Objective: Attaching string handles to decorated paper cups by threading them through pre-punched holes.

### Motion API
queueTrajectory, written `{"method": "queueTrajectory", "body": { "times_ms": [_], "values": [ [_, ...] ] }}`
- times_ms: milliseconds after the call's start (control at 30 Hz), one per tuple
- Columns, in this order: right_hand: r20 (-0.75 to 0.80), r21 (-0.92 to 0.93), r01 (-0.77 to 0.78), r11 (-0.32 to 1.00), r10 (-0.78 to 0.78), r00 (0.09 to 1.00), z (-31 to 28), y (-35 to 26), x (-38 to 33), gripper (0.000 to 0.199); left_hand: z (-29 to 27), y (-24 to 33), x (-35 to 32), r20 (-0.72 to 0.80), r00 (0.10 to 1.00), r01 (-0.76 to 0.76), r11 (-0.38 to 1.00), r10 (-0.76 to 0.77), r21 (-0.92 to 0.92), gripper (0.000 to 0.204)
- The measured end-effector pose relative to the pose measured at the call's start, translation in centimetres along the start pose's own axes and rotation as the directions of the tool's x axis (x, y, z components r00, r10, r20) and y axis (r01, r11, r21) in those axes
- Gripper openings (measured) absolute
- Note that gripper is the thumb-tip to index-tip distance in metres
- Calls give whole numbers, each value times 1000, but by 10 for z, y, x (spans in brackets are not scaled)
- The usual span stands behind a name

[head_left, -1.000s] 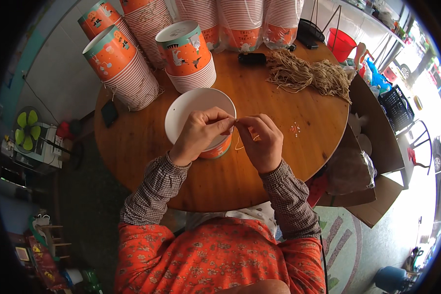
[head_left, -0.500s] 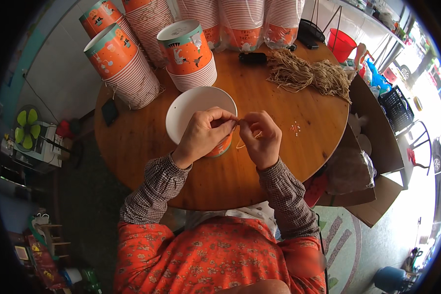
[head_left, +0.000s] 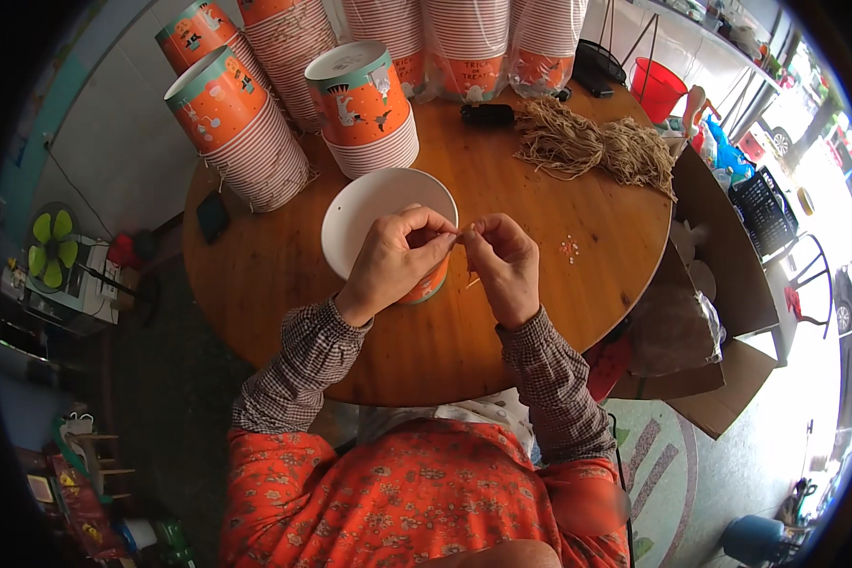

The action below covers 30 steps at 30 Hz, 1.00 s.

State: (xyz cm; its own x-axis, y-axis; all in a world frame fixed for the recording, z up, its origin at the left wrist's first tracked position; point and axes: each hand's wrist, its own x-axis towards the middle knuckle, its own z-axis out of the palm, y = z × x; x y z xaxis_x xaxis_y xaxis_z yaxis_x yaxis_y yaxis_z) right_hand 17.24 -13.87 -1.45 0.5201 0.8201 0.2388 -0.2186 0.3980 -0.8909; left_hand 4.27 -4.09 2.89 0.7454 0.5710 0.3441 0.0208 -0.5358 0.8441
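Thin string [head_left: 472,279]: pinched between my fingertips, beside the tub's [head_left: 339,222] right rim | my left hand [head_left: 395,260], right hand [head_left: 507,268]: raised, turned inward, tips meeting | writing: dark lettering on a wrapped orange-banded stack [head_left: 473,71]

Dark capitals, three short readable lines, are showing on the orange bottom tub [head_left: 477,76] of a bagged stack at the table's [head_left: 577,303] far edge. Matching capitals are showing, less clearly, on its left neighbour [head_left: 410,78].
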Motion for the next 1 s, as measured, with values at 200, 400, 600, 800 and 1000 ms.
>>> {"method": "queueTrajectory", "body": {
  "times_ms": [200,400,600,800,1000],
  "values": [
    [11,-55,-84,995,85,996,-2,-15,-1,7,-1,0,-1,-17,999,-43,998,44,51,7],
    [22,-252,-6,968,11,1000,1,-13,-1,8,1,5,-1,-1,999,-47,979,48,197,5],
    [10,-248,-18,969,21,1000,-2,-9,1,9,1,-2,-2,-24,994,-105,978,111,179,5],
    [-32,143,-195,970,201,979,-3,-12,0,8,2,2,-5,17,993,-114,967,113,229,7],
    [52,-155,-108,982,118,992,3,-26,3,7,4,4,-4,48,999,-12,996,8,92,15]
  ]
}}
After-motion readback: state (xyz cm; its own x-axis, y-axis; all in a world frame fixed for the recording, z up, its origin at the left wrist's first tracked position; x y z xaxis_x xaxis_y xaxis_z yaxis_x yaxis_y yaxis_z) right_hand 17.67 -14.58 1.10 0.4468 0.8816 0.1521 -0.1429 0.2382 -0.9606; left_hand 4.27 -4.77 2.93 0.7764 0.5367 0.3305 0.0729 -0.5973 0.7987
